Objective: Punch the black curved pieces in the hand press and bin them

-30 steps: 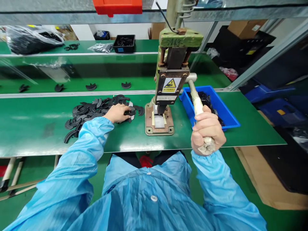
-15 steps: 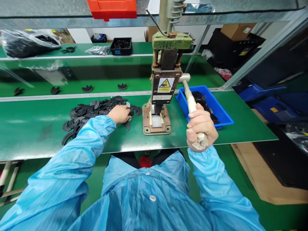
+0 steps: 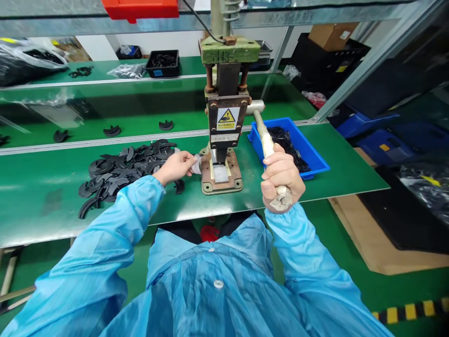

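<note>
My left hand (image 3: 177, 166) pinches a curved piece (image 3: 197, 164), which looks pale grey and blurred, at the left edge of the press base (image 3: 221, 186). Behind and left of that hand spreads a pile of black curved pieces (image 3: 121, 171). My right hand (image 3: 282, 180) is wrapped round the taped lever (image 3: 262, 128) of the hand press (image 3: 228, 112). Under the press ram (image 3: 221, 154) lies a whitish block (image 3: 220, 173) on the base; no black piece shows on it.
A blue tray (image 3: 314, 157) holding black parts stands right of the press. Several black pieces, one of them a curved piece (image 3: 166, 125), lie spaced along the green strip behind. A black bin (image 3: 162, 63) sits farther back, and a red bin (image 3: 140, 8) hangs above.
My left hand has moved right, from the pile to the press base, with a curved piece in its fingers. My right hand still grips the lever. The whole view has shifted slightly.
</note>
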`<state>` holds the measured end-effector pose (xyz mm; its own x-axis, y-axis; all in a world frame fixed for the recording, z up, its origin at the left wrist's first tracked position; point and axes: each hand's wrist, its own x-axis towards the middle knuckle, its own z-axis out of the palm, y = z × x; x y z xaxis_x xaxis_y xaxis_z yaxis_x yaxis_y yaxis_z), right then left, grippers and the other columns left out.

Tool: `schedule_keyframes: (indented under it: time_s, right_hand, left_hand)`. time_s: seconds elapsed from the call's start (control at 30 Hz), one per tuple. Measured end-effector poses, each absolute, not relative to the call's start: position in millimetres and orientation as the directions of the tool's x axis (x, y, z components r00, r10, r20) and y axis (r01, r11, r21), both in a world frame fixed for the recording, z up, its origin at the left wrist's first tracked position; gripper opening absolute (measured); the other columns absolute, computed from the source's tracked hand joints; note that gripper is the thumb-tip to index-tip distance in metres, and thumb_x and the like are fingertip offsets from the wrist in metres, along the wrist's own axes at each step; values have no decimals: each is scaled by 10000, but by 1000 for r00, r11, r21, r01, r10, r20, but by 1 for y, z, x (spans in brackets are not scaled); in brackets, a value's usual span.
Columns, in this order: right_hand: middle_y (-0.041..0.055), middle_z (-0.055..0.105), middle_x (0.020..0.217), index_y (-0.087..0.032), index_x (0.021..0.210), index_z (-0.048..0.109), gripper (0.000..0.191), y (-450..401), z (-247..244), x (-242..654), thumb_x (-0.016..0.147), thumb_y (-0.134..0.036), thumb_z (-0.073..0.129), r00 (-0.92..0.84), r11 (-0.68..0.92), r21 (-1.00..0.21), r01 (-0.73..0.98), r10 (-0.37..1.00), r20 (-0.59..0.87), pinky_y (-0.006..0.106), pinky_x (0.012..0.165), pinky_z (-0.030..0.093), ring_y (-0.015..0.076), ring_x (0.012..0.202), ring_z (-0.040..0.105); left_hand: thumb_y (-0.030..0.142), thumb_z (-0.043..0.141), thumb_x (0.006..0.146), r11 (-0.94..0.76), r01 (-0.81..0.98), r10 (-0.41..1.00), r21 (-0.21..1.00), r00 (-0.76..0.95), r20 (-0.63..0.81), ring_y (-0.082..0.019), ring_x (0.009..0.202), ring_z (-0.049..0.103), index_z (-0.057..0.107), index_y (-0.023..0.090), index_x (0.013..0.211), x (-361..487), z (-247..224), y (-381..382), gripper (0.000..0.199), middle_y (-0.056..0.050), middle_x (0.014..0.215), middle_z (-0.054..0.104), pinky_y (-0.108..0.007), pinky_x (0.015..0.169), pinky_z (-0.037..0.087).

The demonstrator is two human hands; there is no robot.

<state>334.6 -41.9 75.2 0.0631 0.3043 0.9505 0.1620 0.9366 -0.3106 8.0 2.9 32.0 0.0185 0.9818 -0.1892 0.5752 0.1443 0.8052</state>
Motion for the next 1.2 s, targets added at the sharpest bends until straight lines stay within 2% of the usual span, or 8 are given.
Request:
schedule_keyframes:
  time_s: [0.1,0.2,0.4,0.63,0.87,1.0,1.2]
  right_hand:
    - [-53,635,712,-279,738,578,253,-43,76,334,886,-378,757,61,934,-313,172,307,950,690,1152,584,214,909,724]
    - [-51,645,720,-279,748,584,238,-45,76,336,882,-371,759,44,929,-328,169,326,944,701,1186,555,216,923,725]
    - [-53,657,731,-288,774,597,200,-47,75,338,880,-363,749,28,922,-348,172,349,937,714,1204,535,219,944,725]
    - [-63,642,709,-301,771,585,233,-45,74,337,903,-420,737,30,928,-331,171,331,943,667,1186,577,209,930,745]
    - [-64,646,713,-289,779,592,235,-44,75,334,919,-407,740,55,937,-319,143,314,948,642,1164,592,198,935,747]
    - [-62,659,720,-280,774,595,238,-44,76,331,913,-399,747,81,945,-303,124,295,952,607,1143,603,191,929,739]
    - [-66,627,694,-300,777,577,247,-46,75,332,929,-438,714,79,930,-328,168,319,945,659,1157,590,204,914,738]
  left_hand:
    - [511,798,978,214,297,968,931,66,-244,-144,541,695,603,196,877,41,22,4,385,-26,650,716,-236,562,560]
    - [442,839,963,273,197,955,942,66,-290,-130,518,682,593,187,877,63,16,11,365,-14,615,697,-228,559,572]
    - [295,859,944,305,218,945,927,50,-323,-88,462,626,585,178,831,78,14,23,319,24,602,657,-186,497,524]
    - [343,915,895,318,167,942,933,61,-331,-93,479,641,564,184,808,68,23,27,396,28,612,639,-187,502,529]
    - [258,894,906,338,185,934,923,56,-353,-92,495,659,561,180,852,73,16,28,346,29,680,651,-199,511,545]
    - [224,919,866,322,232,935,918,76,-347,-77,481,636,538,195,864,74,20,32,382,59,695,616,-199,500,553]
    - [254,963,806,465,270,861,843,84,-501,-99,484,654,538,215,904,79,28,42,438,64,681,618,-200,480,542]
